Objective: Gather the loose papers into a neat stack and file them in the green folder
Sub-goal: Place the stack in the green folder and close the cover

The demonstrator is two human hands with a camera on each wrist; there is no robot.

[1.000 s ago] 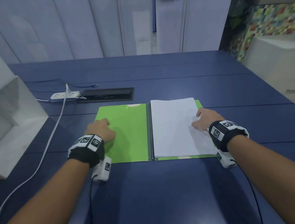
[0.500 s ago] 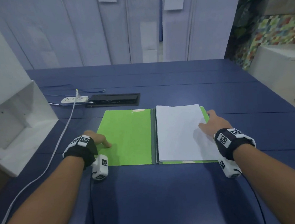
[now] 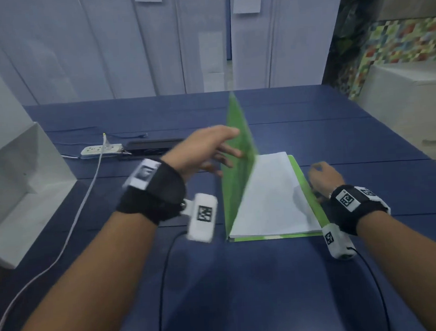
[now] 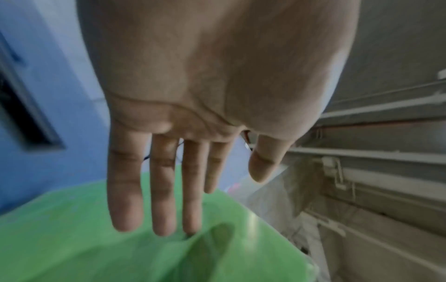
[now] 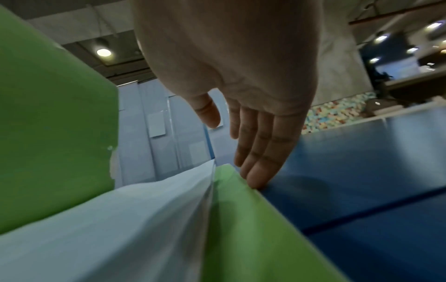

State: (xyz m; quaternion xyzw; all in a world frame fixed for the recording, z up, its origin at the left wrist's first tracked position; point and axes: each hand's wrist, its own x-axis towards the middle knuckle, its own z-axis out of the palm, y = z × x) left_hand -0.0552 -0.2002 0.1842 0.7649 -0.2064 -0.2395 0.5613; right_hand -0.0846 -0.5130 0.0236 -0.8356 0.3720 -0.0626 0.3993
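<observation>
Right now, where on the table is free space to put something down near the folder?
Bare blue table lies in front of the green folder, between the forearms, and behind it toward the wall. Left of the folder is crowded: the left hand, power strip and white cable. The right hand borders its right edge.

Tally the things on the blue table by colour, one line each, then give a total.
Green: 1, the green folder, cover standing half-raised.
White: 3, the paper stack, the power strip, the white cable.
Black: 1, the black cable hatch.
Total: 5
</observation>
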